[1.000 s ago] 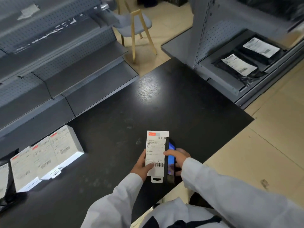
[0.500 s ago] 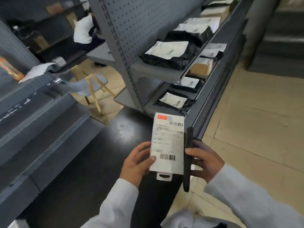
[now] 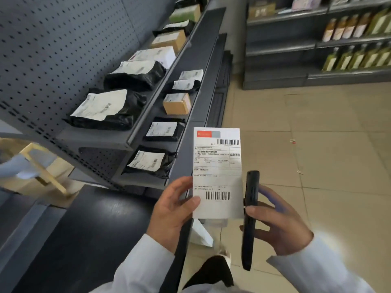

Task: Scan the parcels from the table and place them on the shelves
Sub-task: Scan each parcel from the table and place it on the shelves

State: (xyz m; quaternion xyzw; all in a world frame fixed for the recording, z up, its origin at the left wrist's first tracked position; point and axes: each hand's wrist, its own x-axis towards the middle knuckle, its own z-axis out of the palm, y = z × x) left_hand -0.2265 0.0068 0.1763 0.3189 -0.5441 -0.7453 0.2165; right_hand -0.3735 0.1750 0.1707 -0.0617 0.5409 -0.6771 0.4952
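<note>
My left hand (image 3: 172, 210) grips a flat white parcel (image 3: 218, 172) by its lower left edge, label and barcodes facing me. Beside it, my right hand (image 3: 275, 225) holds a black handheld scanner (image 3: 250, 218) upright, seen edge-on just right of the parcel. Both are raised in front of the grey shelf unit (image 3: 190, 132) on the left. Its tiers hold several black bagged parcels (image 3: 105, 111) with white labels and brown boxes (image 3: 176, 103). The dark table (image 3: 88, 240) lies below my left arm.
A wooden stool (image 3: 42, 166) stands at the far left. Another shelf unit (image 3: 317, 49) with rows of bottles stands at the back right. Beige tiled floor (image 3: 328, 155) stretches to the right. My foot shows at the bottom centre.
My view has swung right from the table to the shelf aisle. Both hands rose with the parcel and scanner, and the scanner has drawn away from the label to stand edge-on beside it.
</note>
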